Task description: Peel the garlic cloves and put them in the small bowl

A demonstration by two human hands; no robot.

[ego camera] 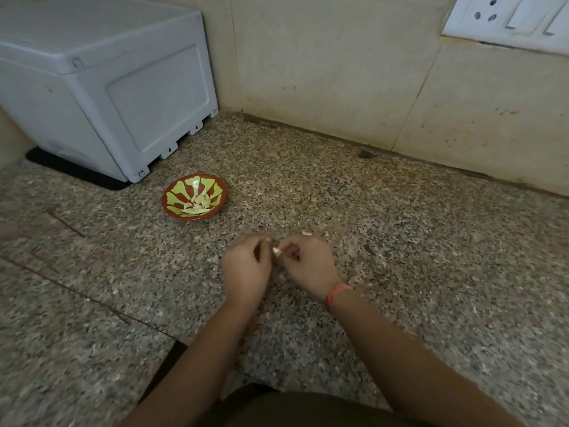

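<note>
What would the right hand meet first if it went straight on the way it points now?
Probably the left hand: the right hand, pinching a garlic clove, points forward and left, at the left's curled fingers. Past them, that line runs toward the small bowl, though depth is hard to judge.

Speckled granite countertop point(415, 241), grain brown, grey and black. Crossed at left by thin dark seams point(64, 223).

Rear left: black mat point(77, 172) lying flat on the stone, with a pale grey plastic box point(107, 97) standing on it.

Just in front of the box's near corner, not touching: small bowl point(174, 197), red-brown with a yellow-green petal pattern, upright, holding pale peeled cloves point(200, 203).

Mid-counter, right of the bowl and well apart: one white scrap point(307, 233) on the stone; peel or clove, cannot tell.

Farther back, near the foot of the wall: dark blotch point(365, 154). Nearer, right of the scrap: small dark fleck point(368, 249).
</note>
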